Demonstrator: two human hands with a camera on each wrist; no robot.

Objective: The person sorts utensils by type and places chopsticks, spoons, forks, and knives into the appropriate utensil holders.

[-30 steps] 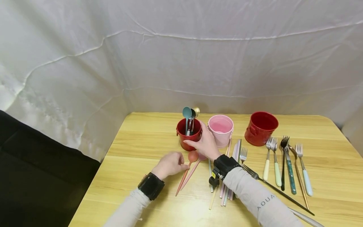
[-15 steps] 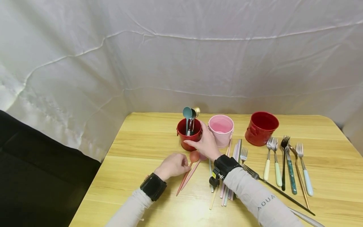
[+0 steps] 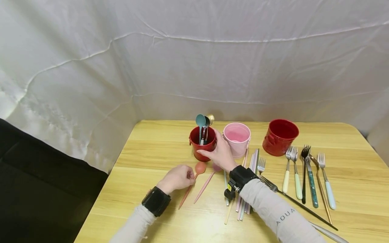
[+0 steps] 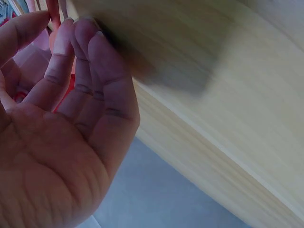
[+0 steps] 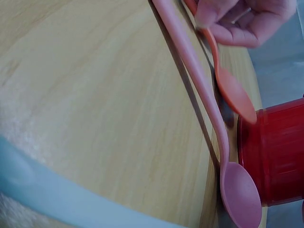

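Note:
My left hand [image 3: 177,178] pinches the handle of an orange spoon [image 3: 200,167] between thumb and fingertips. The right wrist view shows this spoon lifted off the wood at a slant, its bowl overlapping the red bucket. A pink spoon [image 5: 241,194] lies on the table to its right. With my right hand [image 3: 222,156] I grip the left red bucket [image 3: 197,152], thumb across its front and fingers round its right side. Teal, black and gold spoons [image 3: 200,120] stand in that bucket, bowls up.
A pink bucket [image 3: 240,146] stands close right of my right hand, with another red bucket [image 3: 276,145] beyond it. Chopsticks [image 3: 251,161] lie partly under my right forearm. Several forks [image 3: 297,182] are spread on the right, and a pale curtain [image 3: 231,74] hangs behind.
My left hand first shifts slightly right, then draws left with the orange spoon, parting it from the pink spoon. The right hand keeps its grip on the bucket.

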